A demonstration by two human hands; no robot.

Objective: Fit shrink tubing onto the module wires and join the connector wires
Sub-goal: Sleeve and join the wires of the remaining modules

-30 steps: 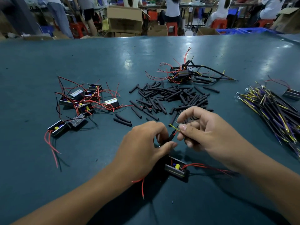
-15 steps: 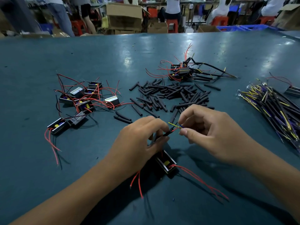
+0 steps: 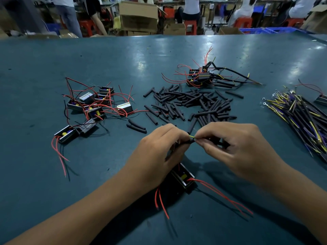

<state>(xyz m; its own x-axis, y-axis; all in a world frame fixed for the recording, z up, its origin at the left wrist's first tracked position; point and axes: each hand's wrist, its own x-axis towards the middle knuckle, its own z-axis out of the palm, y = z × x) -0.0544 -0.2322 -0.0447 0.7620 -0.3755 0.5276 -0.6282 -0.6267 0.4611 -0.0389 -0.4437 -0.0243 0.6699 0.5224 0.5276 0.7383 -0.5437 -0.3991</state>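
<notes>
My left hand (image 3: 159,152) pinches a black shrink tube (image 3: 187,142) on a module wire, fingers curled round it. My right hand (image 3: 235,147) pinches a yellow-tipped connector wire (image 3: 192,137) at the tube's end, fingertips almost touching the left hand's. Under my left hand lies a black module (image 3: 184,177) with a yellow part inside and red wires (image 3: 221,195) trailing right and down. A heap of loose black shrink tubes (image 3: 191,105) lies just beyond my hands.
Several unworked modules with red wires (image 3: 92,106) lie at the left. Finished modules (image 3: 201,76) sit behind the tube heap. A bundle of black, yellow and purple connector wires (image 3: 300,117) lies at the right. People and cardboard boxes stand beyond the green table (image 3: 53,174).
My hands have drawn closer together around the wire joint. The module under my left hand has turned, and its red wires now trail further right.
</notes>
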